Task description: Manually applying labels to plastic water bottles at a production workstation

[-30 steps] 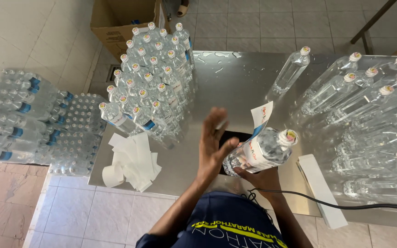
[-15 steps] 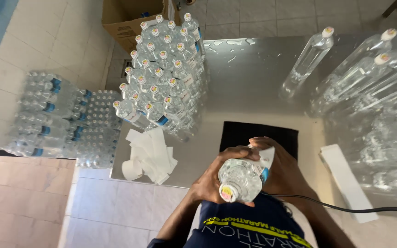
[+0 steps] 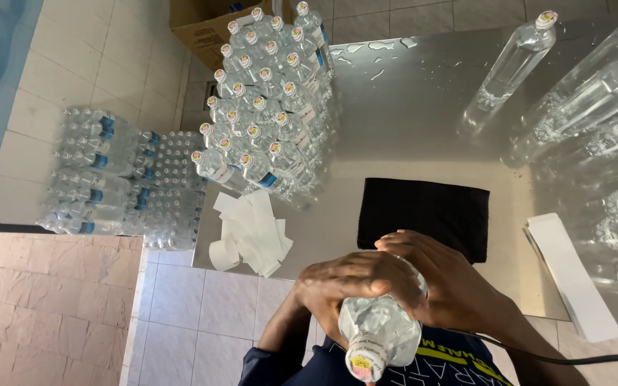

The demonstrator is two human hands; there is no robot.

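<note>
Nearest to the camera, clear water bottle (image 3: pixel 379 334) held close to the body, cap end pointing toward the viewer, base toward the tabletop (image 3: pixel 409 86). Left hand (image 3: pixel 348 282) curved over the top of the bottle, fingers wrapped and pressed on its middle, wrist bent inward. Right hand (image 3: pixel 452 282) cupped around the other side, fingers meeting those of the left hand, grip of both closed firmly on the bottle. Black cable (image 3: pixel 574 357) running off to the right under the right forearm. Just behind the hands, black cloth (image 3: pixel 430 207) flat on the tabletop. To its left, pile of white paper strips (image 3: pixel 252 232); to its right, long white strip (image 3: pixel 574 275). Further away, tight group of capped bottles (image 3: pixel 270 107) standing upright on the left, several unlabelled bottles (image 3: pixel 581 100) on the right. On the floor at left, wrapped bottle packs (image 3: pixel 105 175); at the far edge, cardboard box (image 3: pixel 205 21).
</note>
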